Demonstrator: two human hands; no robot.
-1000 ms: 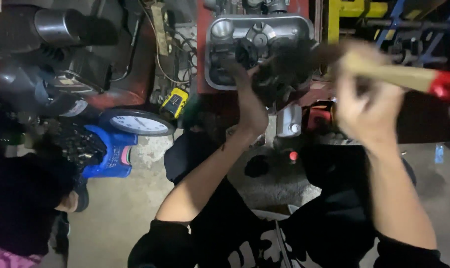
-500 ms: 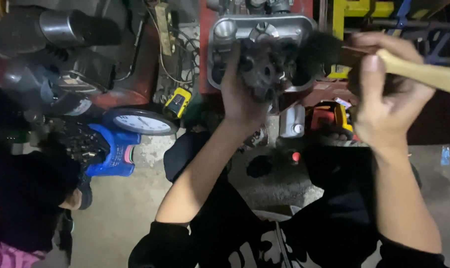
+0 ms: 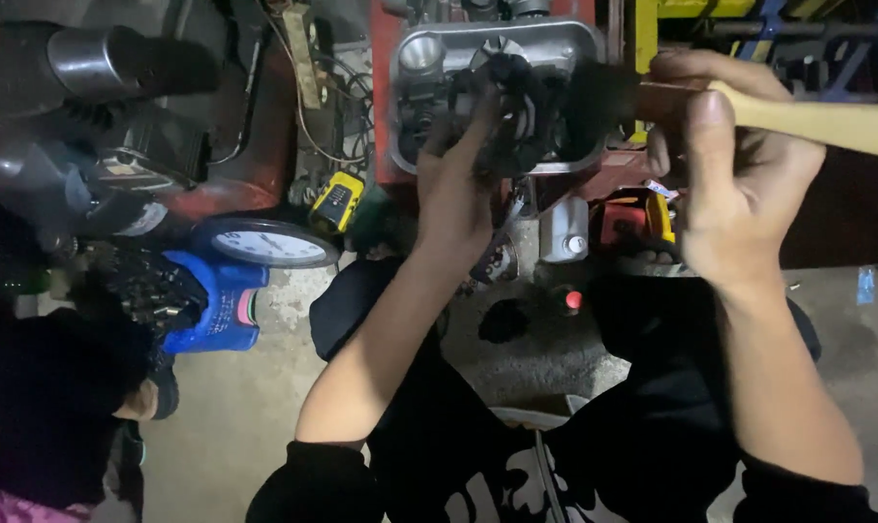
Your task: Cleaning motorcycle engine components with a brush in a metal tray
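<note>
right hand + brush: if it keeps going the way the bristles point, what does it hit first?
Probably the dark engine part held up by the left hand. The right hand aims the brush leftward at it, over the metal tray. Depth is unclear; the bristles may already touch.

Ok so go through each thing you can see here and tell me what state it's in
left hand: gripping a dark greasy part, raised
right hand: closed on a wooden-handled brush
metal tray: open, bristles over it
wall clock: lying flat, face up

Black sleeves pushed up past bare forearms, dark top with perhaps white print.
</note>
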